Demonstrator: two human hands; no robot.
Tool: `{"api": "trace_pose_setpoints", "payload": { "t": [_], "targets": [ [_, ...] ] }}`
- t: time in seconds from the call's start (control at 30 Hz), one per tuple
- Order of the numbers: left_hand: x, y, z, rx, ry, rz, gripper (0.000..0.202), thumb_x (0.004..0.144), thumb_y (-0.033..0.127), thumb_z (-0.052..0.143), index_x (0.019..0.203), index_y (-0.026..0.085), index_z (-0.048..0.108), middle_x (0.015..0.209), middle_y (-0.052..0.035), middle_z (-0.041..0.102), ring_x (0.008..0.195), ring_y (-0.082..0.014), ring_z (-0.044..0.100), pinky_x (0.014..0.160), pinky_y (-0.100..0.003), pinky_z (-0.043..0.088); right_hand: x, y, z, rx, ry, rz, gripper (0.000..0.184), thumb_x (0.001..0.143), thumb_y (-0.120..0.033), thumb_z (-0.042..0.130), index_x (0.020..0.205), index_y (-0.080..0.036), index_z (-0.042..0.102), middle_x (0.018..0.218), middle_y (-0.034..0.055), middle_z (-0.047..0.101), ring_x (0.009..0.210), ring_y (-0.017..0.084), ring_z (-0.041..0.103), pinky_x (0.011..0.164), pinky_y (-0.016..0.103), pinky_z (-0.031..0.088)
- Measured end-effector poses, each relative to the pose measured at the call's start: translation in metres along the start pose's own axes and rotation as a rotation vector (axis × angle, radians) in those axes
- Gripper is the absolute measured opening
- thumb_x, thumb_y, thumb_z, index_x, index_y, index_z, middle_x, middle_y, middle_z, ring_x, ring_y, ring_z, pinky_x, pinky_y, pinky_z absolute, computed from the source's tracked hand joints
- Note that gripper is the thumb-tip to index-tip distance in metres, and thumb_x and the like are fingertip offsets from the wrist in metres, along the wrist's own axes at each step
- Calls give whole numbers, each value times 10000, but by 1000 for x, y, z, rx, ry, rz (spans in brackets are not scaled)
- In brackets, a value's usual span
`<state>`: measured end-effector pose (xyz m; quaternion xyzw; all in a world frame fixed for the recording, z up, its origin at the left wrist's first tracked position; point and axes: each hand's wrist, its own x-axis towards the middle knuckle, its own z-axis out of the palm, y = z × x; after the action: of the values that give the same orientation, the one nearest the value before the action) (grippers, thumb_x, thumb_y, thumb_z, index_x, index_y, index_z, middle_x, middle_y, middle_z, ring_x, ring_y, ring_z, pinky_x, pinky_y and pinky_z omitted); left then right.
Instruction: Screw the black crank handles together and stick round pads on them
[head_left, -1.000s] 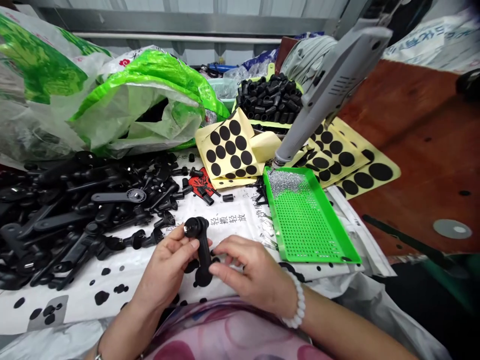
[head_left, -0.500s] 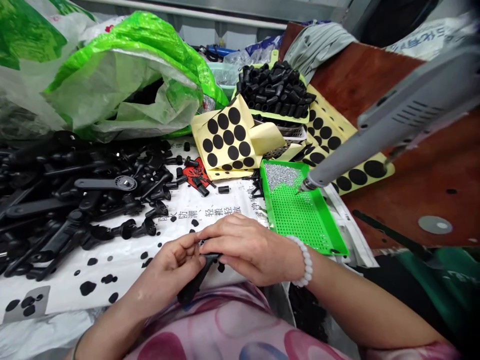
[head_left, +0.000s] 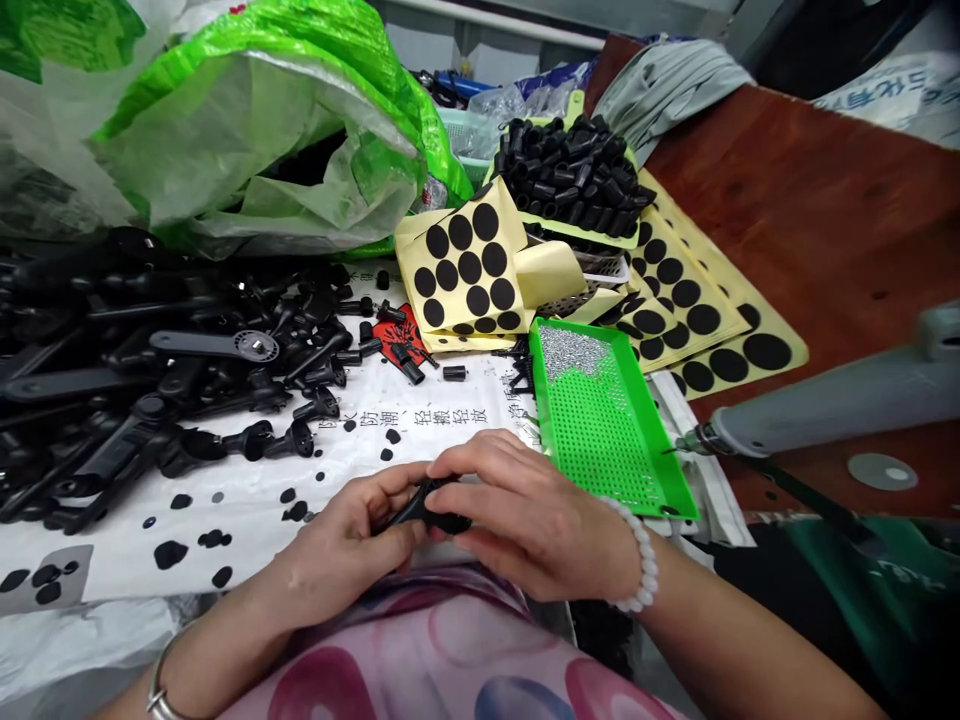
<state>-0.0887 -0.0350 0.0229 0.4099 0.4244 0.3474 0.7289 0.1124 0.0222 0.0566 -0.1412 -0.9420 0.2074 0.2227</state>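
The black plastic part [head_left: 433, 508] sits at the near edge of the bench, just in front of the person's lap, pinched between both hands. Only a short dark stretch shows between the fingers. Its long axis appears to run crosswise, left to right, tilted slightly down toward the left hand; the ends are hidden, so its full shape cannot be told.

The left hand [head_left: 341, 545] grips it from the left, thumb and forefinger closed on the near-left end. The right hand [head_left: 536, 515] comes over from the right, its fingers curled down on top and clenched on the same piece. Both hands touch the part and almost touch each other. A string of white beads [head_left: 637, 565] circles the right wrist and a metal bangle [head_left: 159, 682] the left.

Under the hands lies a white printed sheet [head_left: 247, 500] dotted with loose black discs. Just beyond the right hand is a green tray [head_left: 686, 500], with a heap of tiny screws [head_left: 570, 350] at its far end. A grey power screwdriver [head_left: 832, 400] comes in from the right, with no hand on it. Its tip points left at the tray's near right corner, well nearer the right hand than the left.

Farther back are yellow sheets of round black stickers [head_left: 469, 270] and a tub of short black tubes [head_left: 574, 175]. To the left, away from the left hand, spreads a pile of black arms and knobs [head_left: 150, 370], and behind it a green plastic bag [head_left: 262, 130].
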Motion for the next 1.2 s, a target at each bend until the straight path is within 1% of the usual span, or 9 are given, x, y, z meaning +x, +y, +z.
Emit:
{"api": "trace_pose_setpoints", "payload": {
  "t": [0.07,0.23,0.43,0.57,0.73,0.8,0.97,1.07,1.2],
  "targets": [
    [0,0,1,15,18,12,409,821,155,592,1224,222,587,839,-18,642,604,-83,496,538,-174,408,-3,-1,1,-8,50,42,231,892,-225,490,1103,-137,521,1112,116,576,1010,175,528,867,346,449],
    [2,-5,5,-7,75,2,435,824,207,606,1254,242,555,885,-33,657,764,-142,567,626,-215,443,-11,-3,16,-35,279,191,275,840,-318,606,1067,-175,543,1019,94,598,944,182,568,785,333,500],
    [5,-2,13,7,116,9,519,797,216,614,1306,211,510,902,-37,660,772,-147,581,665,-233,456,-12,-9,33,-141,480,315,335,788,-336,678,1048,-177,536,925,95,600,854,205,579,709,358,505],
    [4,2,18,-25,149,32,602,736,186,664,1315,158,497,911,-51,674,766,-139,586,669,-219,465,-10,-9,41,-243,523,341,313,805,-379,652,1015,-175,539,893,91,607,814,208,568,688,362,488],
    [4,5,21,-77,167,85,636,696,153,698,1304,144,514,726,12,615,608,-87,519,564,-173,433,-8,-7,53,-294,542,388,310,809,-397,644,998,-172,545,886,91,621,795,206,561,683,362,465],
    [5,4,20,-83,171,93,621,701,156,703,1296,158,526,726,12,616,605,-85,517,565,-172,429,-8,-6,56,-280,546,413,313,812,-410,638,997,-174,548,891,90,618,799,205,561,689,362,463],
    [5,-2,10,-155,104,75,536,797,223,650,1312,216,505,939,-54,679,835,-157,613,747,-239,471,-12,-5,55,-93,554,388,389,819,-429,624,1100,-176,534,984,104,594,854,204,564,739,383,487],
    [5,-3,5,-125,107,103,462,828,277,622,1280,227,539,959,-64,690,801,-168,631,755,-264,479,-15,-5,51,153,593,434,345,859,-357,578,1157,-190,531,1027,93,576,836,168,563,780,370,493],
    [5,-4,5,-10,192,171,356,800,312,662,1147,237,643,931,-57,714,785,-185,646,721,-262,504,-13,-4,47,442,560,569,240,858,-326,570,1048,-182,600,909,54,596,779,140,571,756,323,491]
  ]
}}
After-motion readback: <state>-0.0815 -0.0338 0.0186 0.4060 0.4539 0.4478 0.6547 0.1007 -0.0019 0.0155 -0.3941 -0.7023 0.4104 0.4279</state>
